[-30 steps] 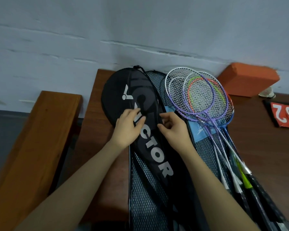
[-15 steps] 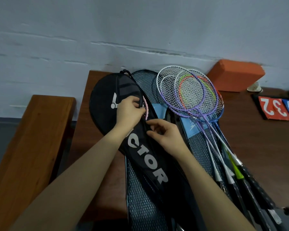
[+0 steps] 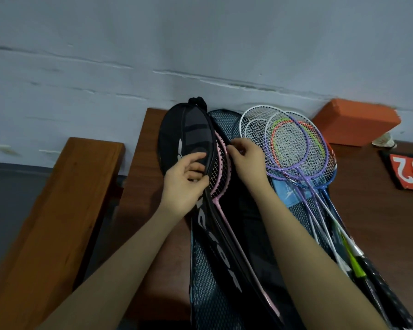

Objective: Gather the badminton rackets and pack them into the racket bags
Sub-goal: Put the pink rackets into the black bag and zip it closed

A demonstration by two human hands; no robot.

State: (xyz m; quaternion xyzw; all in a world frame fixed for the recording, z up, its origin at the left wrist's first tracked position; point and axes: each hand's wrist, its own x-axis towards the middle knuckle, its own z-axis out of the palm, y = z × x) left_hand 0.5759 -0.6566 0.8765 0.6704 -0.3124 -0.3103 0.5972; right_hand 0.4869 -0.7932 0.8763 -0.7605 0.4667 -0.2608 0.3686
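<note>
The left hand (image 3: 184, 184) curls its fingers (image 3: 196, 173) and thumb around the open edge of a black racket bag (image 3: 188, 132), lifting that flap. The right hand (image 3: 247, 160) pinches the bag's other edge just across the gap. Between the two edges lies a pink racket (image 3: 221, 172), its head inside the bag. Right of the bag, touching it, loose rackets (image 3: 293, 144) overlap on mesh bags (image 3: 209, 277). All rest on a brown table (image 3: 377, 210); bare wood lies further right.
</note>
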